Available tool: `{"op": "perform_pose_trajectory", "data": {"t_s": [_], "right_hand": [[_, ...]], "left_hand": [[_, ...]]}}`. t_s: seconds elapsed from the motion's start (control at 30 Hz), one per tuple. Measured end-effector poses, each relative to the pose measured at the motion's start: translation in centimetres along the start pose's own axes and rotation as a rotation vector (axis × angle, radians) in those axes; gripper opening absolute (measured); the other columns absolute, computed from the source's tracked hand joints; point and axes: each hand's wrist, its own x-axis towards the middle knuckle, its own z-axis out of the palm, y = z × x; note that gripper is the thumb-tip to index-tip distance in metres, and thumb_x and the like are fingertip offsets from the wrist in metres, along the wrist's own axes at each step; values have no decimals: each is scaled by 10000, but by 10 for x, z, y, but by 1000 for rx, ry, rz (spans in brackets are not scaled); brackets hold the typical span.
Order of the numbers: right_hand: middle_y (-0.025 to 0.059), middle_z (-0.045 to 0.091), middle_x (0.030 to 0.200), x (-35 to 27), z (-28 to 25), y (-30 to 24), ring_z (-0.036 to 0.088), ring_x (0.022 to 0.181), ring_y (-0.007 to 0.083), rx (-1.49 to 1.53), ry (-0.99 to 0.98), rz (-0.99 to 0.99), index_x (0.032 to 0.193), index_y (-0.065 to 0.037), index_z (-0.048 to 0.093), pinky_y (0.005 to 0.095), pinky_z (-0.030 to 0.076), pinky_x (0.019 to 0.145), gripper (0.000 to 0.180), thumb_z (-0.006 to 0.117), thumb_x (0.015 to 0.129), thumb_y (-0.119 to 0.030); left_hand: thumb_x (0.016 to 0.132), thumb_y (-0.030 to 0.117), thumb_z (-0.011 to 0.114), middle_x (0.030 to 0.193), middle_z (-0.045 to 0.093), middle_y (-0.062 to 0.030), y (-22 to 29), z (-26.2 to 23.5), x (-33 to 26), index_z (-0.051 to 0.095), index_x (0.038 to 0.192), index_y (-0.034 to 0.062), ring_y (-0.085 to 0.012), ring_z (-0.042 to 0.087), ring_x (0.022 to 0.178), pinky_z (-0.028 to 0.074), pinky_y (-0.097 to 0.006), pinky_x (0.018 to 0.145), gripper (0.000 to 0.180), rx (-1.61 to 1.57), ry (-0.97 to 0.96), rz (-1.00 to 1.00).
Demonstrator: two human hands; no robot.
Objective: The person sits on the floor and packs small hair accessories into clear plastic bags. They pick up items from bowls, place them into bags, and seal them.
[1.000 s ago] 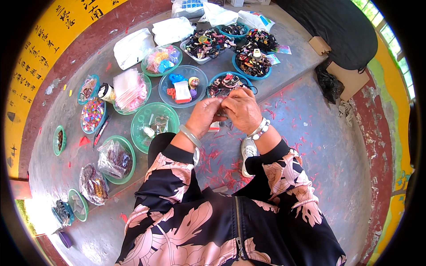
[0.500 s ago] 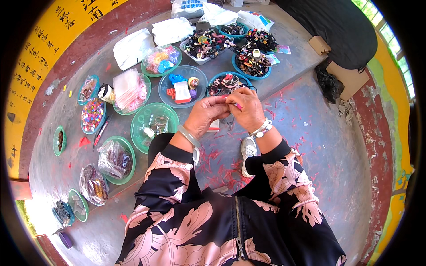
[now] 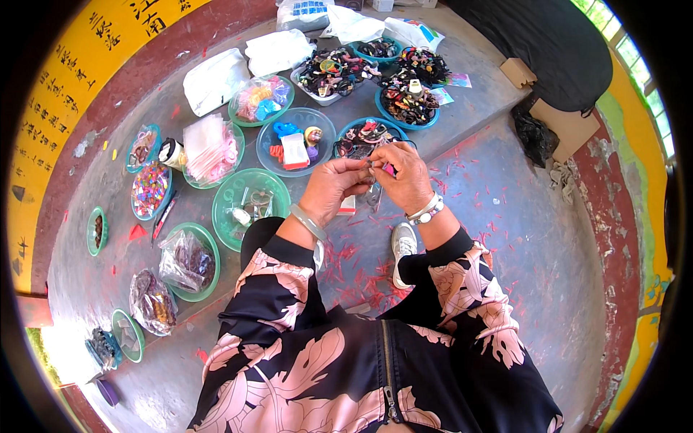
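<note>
My left hand [image 3: 333,186] and my right hand [image 3: 404,177] meet in front of me over the grey floor, fingertips pinched together on a small pink piece [image 3: 388,169]. Something thin and dark hangs from it between the hands. A silver bangle sits on my left wrist and a beaded bracelet on my right. Just beyond the hands stands a blue bowl of dark hair accessories [image 3: 363,134]. A green bowl [image 3: 250,205] with small metal parts is left of my left hand.
Several green and blue bowls of beads and clips arc around me: a blue bowl with a white card [image 3: 294,141], a bag of pink pieces [image 3: 209,148], a bead dish [image 3: 150,190]. White bags [image 3: 214,79] lie further back. Red scraps litter the floor by my white shoe [image 3: 403,245].
My hands stayed together in the same place; the fingers have shifted slightly on the small pink piece. Nothing else moved.
</note>
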Motion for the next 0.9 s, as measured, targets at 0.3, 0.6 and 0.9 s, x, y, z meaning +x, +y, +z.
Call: {"op": "perform_pose_trajectory", "data": {"t_s": [0.3,0.6,0.9], "right_hand": [[40,613,772,1,-5,-4,563,851,252,35,14,36,872,-79,595,351,443,749,230,646,658,-13],[59,599,990,-4,-1,28,553,910,121,702,-104,442,1060,10,569,257,458,765,378,718,726,-86],[49,649,789,-5,7,17,584,731,95,741,-33,605,858,34,654,220,462,666,143,666,766,-74]], "left_hand": [[836,12,561,907,645,-104,-5,-2,1,610,967,-15,-162,641,798,541,-214,646,142,-106,8,-15],[833,3,562,941,636,-123,-3,-4,1,604,937,-29,-166,632,811,539,-207,677,116,-195,68,84],[822,7,586,909,630,-110,-6,0,2,599,930,-26,-178,634,812,548,-233,683,114,-219,30,77]]}}
